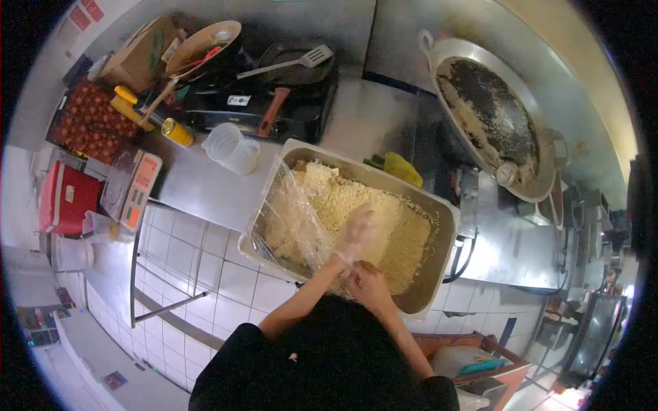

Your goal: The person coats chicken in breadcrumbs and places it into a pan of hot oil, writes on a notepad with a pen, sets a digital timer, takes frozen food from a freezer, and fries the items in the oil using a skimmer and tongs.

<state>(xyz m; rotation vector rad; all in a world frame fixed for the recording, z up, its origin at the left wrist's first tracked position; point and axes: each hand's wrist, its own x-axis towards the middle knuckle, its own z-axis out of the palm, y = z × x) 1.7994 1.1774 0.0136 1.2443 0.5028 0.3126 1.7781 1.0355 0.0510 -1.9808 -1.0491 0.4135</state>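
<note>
My left hand (359, 231) is in a clear plastic glove, above a large metal tray (445, 243) of pale, crumbly food (363, 198). Its fingers look stretched out, though slightly blurred, and nothing shows in them. My right hand (369, 284) is bare and closed at the left wrist, pinching the cuff of the plastic glove (345, 257). Clear plastic wrap (296, 212) covers the left part of the tray. The food is whiter and lumpier at the upper left and finer and browner at the right.
A clear measuring jug (233, 149), yellow can (177, 133) and scale (140, 190) stand left. Behind is a stove with a wooden-handled pan (205, 44) and slotted spatula (312, 58). A large wok (490, 103) stands at right, a red-brown crate (507, 373) below.
</note>
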